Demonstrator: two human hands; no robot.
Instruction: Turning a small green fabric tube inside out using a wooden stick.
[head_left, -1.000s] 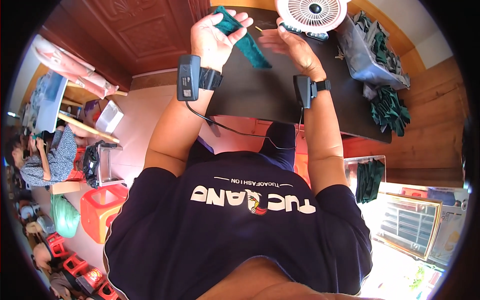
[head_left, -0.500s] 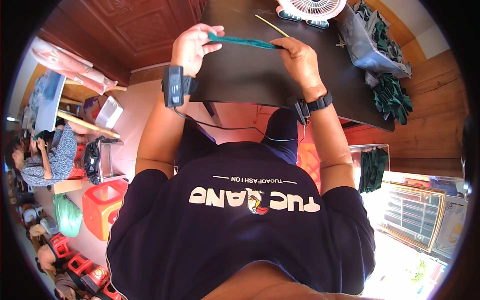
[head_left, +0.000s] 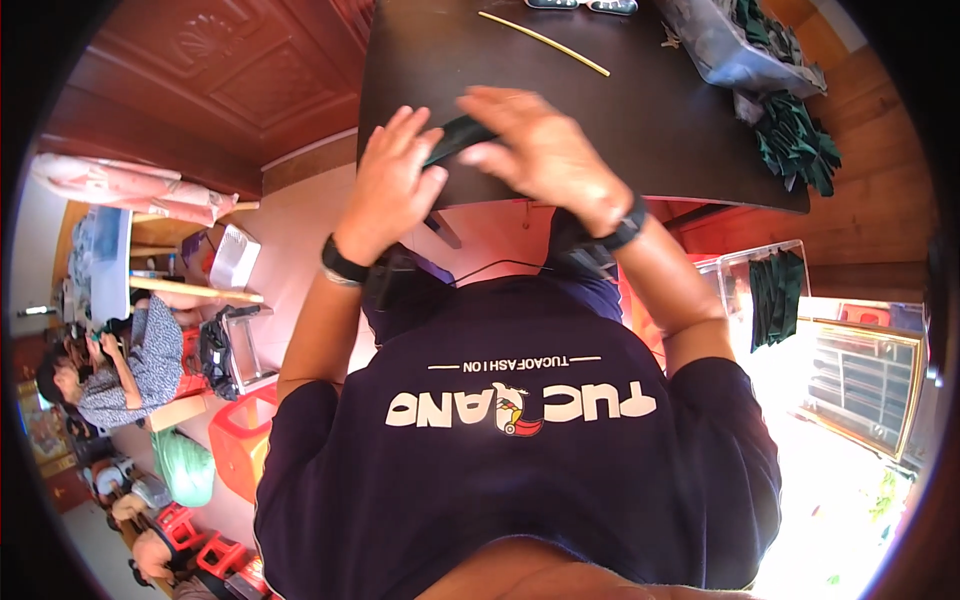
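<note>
A dark green fabric strip (head_left: 458,138) stretches between my two hands above the front edge of the dark table (head_left: 680,150). My left hand (head_left: 395,190) holds its near end between thumb and fingers, the other fingers extended. My right hand (head_left: 550,155) reaches over the far end, which passes between thumb and straightened fingers; its grip is partly hidden and slightly blurred. Both wrists carry black straps. Beyond the hands a thin yellow stick (head_left: 545,43) lies on the tabletop.
At the back right a grey plastic bin (head_left: 735,60) holds green fabric pieces. A bunch of green strips (head_left: 795,145) hangs at the table's right edge, and more strips (head_left: 775,300) hang over a clear box. A person (head_left: 130,370) sits at the left near a red stool (head_left: 245,440).
My hands have come closer together and lower, toward me. The fabric strip is now mostly covered by the right hand. The view has shifted, so the fan's body has left the picture.
</note>
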